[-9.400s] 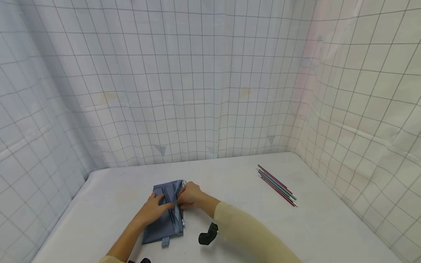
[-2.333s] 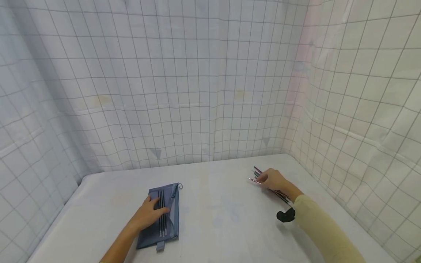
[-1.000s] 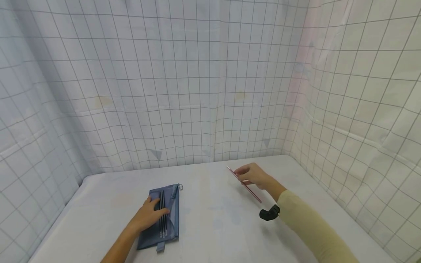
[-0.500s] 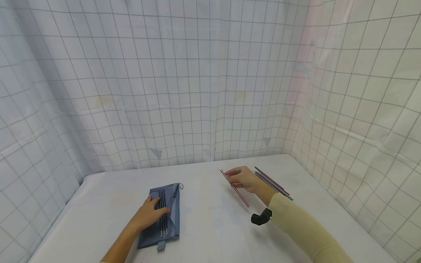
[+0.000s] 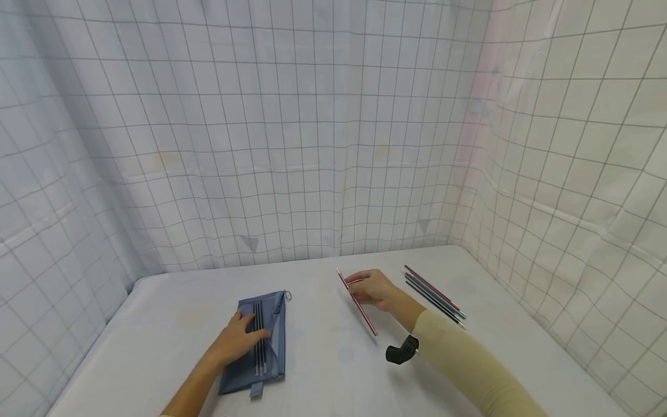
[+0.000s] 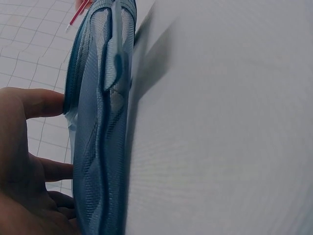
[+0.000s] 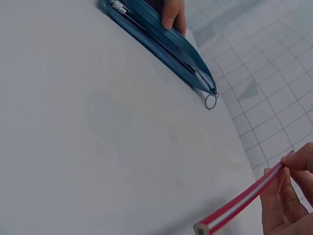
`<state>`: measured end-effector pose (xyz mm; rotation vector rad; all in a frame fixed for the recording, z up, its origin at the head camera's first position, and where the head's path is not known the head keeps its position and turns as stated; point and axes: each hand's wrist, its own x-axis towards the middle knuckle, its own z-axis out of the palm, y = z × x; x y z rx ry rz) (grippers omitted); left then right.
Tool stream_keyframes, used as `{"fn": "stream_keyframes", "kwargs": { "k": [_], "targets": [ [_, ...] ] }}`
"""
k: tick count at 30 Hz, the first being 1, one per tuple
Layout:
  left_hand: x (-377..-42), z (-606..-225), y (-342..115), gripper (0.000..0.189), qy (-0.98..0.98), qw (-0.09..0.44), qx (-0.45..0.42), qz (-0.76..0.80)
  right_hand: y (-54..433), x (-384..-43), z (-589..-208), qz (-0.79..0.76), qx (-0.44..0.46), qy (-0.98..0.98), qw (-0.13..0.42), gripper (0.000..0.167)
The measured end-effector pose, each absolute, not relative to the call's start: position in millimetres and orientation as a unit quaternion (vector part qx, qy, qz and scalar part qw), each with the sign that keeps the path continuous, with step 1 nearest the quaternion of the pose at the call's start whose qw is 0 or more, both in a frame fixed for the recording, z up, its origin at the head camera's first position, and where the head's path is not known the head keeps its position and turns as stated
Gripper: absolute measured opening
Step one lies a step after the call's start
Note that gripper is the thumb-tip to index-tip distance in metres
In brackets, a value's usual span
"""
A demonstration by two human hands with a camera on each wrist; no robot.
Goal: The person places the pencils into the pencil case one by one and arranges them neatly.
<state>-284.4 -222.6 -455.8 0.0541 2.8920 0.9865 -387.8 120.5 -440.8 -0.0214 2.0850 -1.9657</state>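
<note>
Above the counter [image 5: 323, 370], between its centre and far edge, pinches a red-and-white pencil [image 5: 363, 313] with the right hand [image 5: 371, 288]. Should feel light, stiff, perhaps slippery; best held mid-shaft. Rests the left hand [image 5: 237, 340], fingers relaxed, on a blue pouch [image 5: 275, 350] toward the left edge. Holds the pencil nearer the pouch than half a second ago.

No text, label, brand, number or sign can be read in any of the three views.
</note>
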Motion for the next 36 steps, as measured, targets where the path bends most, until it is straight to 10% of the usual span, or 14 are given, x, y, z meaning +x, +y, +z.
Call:
{"fn": "stream_keyframes", "kwargs": {
  "k": [36],
  "targets": [
    [-291,-458,-221,0.089,0.95,0.048,0.011,0.31,14,-363,-452,-0.727,0.017,0.672,0.144,0.018]
  ]
}}
